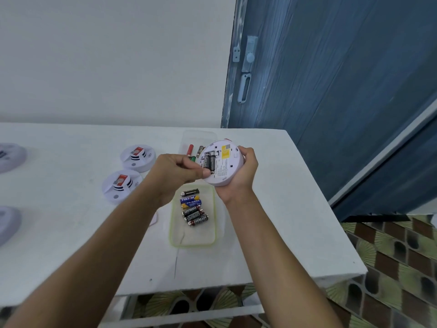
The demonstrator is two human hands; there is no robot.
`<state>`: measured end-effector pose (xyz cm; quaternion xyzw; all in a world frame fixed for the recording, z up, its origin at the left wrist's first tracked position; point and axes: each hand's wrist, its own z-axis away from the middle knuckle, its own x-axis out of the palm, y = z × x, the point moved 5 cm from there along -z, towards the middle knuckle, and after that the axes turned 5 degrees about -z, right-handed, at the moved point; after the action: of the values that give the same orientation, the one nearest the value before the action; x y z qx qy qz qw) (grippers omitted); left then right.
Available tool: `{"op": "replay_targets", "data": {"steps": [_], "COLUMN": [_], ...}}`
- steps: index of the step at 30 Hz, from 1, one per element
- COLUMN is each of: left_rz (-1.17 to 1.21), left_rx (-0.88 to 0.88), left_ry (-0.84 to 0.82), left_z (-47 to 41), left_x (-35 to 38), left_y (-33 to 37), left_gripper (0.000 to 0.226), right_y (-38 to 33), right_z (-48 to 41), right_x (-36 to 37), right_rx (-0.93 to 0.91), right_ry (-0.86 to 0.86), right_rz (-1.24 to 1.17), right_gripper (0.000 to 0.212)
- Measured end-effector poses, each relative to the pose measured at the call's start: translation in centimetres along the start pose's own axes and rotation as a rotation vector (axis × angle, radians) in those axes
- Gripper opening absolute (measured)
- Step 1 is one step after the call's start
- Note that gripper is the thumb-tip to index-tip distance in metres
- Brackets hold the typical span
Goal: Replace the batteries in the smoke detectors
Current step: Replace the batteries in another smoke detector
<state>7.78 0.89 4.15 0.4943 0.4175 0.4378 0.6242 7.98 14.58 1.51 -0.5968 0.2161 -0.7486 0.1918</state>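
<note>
My right hand (pixel 243 171) holds a white round smoke detector (pixel 224 162) back side up above the table, its battery bay open. Two black batteries (pixel 209 162) sit in the bay. The thumb and fingers of my left hand (pixel 177 172) pinch the lower end of a battery in the bay. Below them a green-rimmed clear tray (pixel 192 235) holds several loose batteries (pixel 194 209). A second clear tray (pixel 186 138) behind the detector holds a red battery, a green one and a dark one.
Two white smoke detectors (pixel 138 157) (pixel 121 185) lie on the white table (pixel 71 233) left of my hands. Parts of other detectors show at the left edge (pixel 9 157). A blue door (pixel 331 91) stands at the right. The table's right edge drops to a tiled floor.
</note>
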Motion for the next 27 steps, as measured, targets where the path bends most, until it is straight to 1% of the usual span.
{"op": "replay_targets", "data": {"steps": [1,4,9,12,15,17,20,21,23,25,26,27], "left_rz": [0.008,0.007,0.087,0.127,0.084,-0.059,-0.369,-0.482,-0.792,-1.045,-1.105,-1.125], "left_rx": [-0.02,-0.054,-0.133,-0.146,-0.09,-0.049,-0.023,-0.014,0.026,0.025,-0.003,-0.029], "left_ry": [0.003,0.025,0.059,0.047,0.046,0.06,0.1,0.117,0.128,0.037,-0.021,-0.066], "left_z": [0.1,0.5,1.1,1.5,2.3,2.6,2.8,2.9,3.2,3.6,3.9,4.1], "left_x": [-0.3,-1.4,-3.4,-4.2,-4.7,-5.3,-7.3,-8.1,-9.7,-10.4,-10.4,-10.4], "left_y": [-0.2,-0.8,-2.0,-2.5,-2.4,-2.4,-2.8,-2.9,-3.2,-4.1,-4.7,-5.4], "left_gripper": [0.024,0.022,0.038,0.036,0.029,0.026,0.031,0.032,0.03,0.021,0.026,0.039], "right_y": [0.2,1.1,3.4,4.3,5.1,5.5,6.1,6.1,6.3,6.5,6.6,6.6], "right_z": [0.1,0.3,0.7,0.7,0.6,0.6,0.7,0.7,0.7,0.6,0.5,0.4], "right_x": [0.3,0.6,1.3,1.9,1.9,1.8,1.9,1.8,1.7,1.5,1.5,1.5], "right_rx": [0.004,0.017,0.071,0.082,0.084,0.092,0.113,0.115,0.117,0.114,0.112,0.108], "right_ry": [-0.016,-0.027,-0.011,-0.023,-0.012,-0.006,-0.019,-0.024,-0.026,-0.017,-0.014,-0.008], "right_rz": [0.006,0.006,-0.011,-0.019,-0.021,-0.001,-0.017,-0.032,-0.056,-0.08,-0.088,-0.093], "right_gripper": [0.031,0.032,0.038,0.042,0.039,0.042,0.04,0.04,0.038,0.035,0.035,0.035]}}
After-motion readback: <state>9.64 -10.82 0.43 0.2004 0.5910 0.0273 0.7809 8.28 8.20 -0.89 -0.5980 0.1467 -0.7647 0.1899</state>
